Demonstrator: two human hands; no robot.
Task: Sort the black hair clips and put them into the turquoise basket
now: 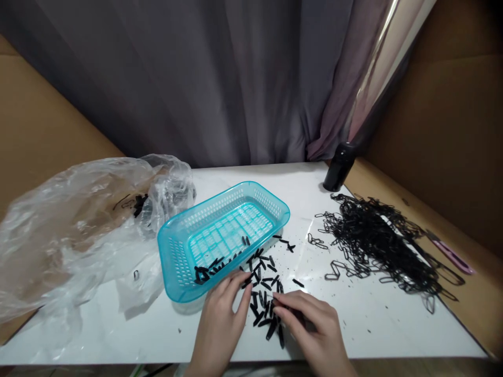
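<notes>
My left hand [223, 314] is at the near edge of a turquoise plastic basket [281, 209]. Its thumb and index finger close on a small black strip. Over the right side of a loose pile of small black strips [267, 283], my right hand [316, 324] has thumb and index finger pinched together; what lies between them is hidden. More black strips [208, 269] rest inside the basket along its near left side. A few strips [288, 245] lie apart, right of the basket.
A crumpled clear plastic bag [90, 209] with black bits inside covers the left. At right lies a tangled heap of thin black loops [373, 235], beside a pink-handled cutter [451, 255]. A black cylindrical container [338, 167] stands behind; cardboard walls [444, 120] flank the white tabletop [377, 330].
</notes>
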